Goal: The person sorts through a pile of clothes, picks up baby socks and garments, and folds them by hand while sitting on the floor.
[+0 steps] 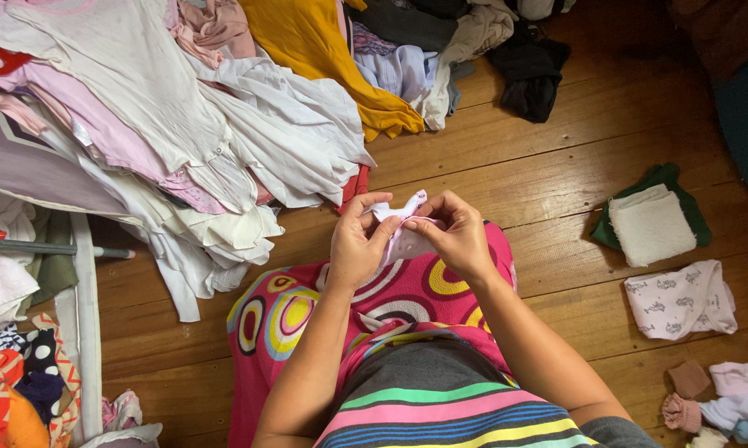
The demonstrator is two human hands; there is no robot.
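While both hands meet over the lap, one small item sits between them: a white and pale pink sock, held above the brightly patterned skirt and just short of the bare wooden floor.

Left hand: closed on the sock's left side, thumb and fingers pinched on the cloth.
Right hand: closed on the sock's right side, fingertips curled over its upper edge. Both hands touch the item; neither is nearer.
Sock, position: its long axis runs roughly up and away from the body, one end poking out above the fingers, the rest bunched down between the palms. Its full shape is partly hidden by the fingers.

Surroundings:
- Heap of unfolded clothes, white, pink and lilac, spread to the upper left, near the left hand.
- Mustard garment lying on that heap's right edge.
- Dark garment on the floor at the top.
- Folded white towel resting on a green cloth, well apart to the right.
- Folded printed baby garment just below the towel.
- Cluster of small socks at the lower right.
- Laundry basket rim at the left edge, with patterned cloth inside.
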